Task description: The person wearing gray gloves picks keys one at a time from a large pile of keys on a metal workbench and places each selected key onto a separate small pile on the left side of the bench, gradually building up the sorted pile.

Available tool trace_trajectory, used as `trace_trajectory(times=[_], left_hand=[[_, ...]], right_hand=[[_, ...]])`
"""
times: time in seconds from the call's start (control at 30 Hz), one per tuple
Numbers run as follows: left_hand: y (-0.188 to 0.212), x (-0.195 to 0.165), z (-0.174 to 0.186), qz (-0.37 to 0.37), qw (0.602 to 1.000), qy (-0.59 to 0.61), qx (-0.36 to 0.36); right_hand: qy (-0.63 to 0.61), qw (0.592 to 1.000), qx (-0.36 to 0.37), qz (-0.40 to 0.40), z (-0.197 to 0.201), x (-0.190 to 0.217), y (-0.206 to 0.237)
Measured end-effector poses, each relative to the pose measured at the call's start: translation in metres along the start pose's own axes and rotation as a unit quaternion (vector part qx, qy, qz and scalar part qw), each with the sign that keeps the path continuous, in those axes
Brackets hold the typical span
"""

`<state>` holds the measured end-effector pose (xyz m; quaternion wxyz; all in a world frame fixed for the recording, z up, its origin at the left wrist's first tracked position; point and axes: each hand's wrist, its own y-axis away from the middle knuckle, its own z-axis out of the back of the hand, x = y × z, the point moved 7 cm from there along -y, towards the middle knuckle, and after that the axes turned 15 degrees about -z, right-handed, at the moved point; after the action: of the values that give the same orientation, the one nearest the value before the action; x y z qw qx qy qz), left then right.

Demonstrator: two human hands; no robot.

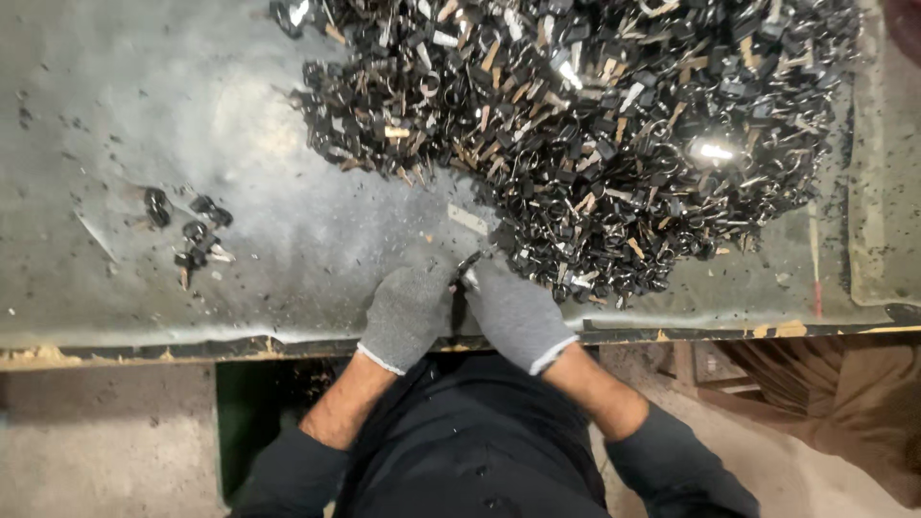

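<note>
Both gloved hands meet at table's near edge, just centre-right. Left hand and right hand, grey knit gloves, fingers pinched together on one small dark metal piece. Piece sits between fingertips, long axis slanting up-right toward big heap; finer detail too small to tell. Heap of black-and-tan parts covers table's far right, too many to count, near rim touching right glove. Small cluster of dark parts, roughly six, lies toward left edge, well apart from hands.
</note>
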<state>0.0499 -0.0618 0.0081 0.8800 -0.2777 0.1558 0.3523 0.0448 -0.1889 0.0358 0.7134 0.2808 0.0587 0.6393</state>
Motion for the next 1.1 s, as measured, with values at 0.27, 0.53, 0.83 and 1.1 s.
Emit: trace_trajectory(times=[0.27, 0.53, 0.83, 1.1], left_hand=[[-0.001, -0.003, 0.016, 0.009, 0.999, 0.011, -0.049], [-0.002, -0.012, 0.02, 0.032, 0.996, 0.018, -0.082], [0.008, -0.013, 0.026, 0.059, 0.992, -0.055, -0.093], [0.011, -0.007, 0.02, 0.039, 0.994, -0.028, -0.103]], right_hand=[[-0.006, 0.996, 0.033, -0.077, 0.005, 0.001, 0.003], [0.065, 0.996, -0.033, -0.05, -0.007, 0.007, 0.01], [0.002, 0.993, -0.116, 0.036, 0.001, 0.001, 0.008], [0.111, 0.99, -0.085, 0.026, -0.006, 0.004, 0.017]])
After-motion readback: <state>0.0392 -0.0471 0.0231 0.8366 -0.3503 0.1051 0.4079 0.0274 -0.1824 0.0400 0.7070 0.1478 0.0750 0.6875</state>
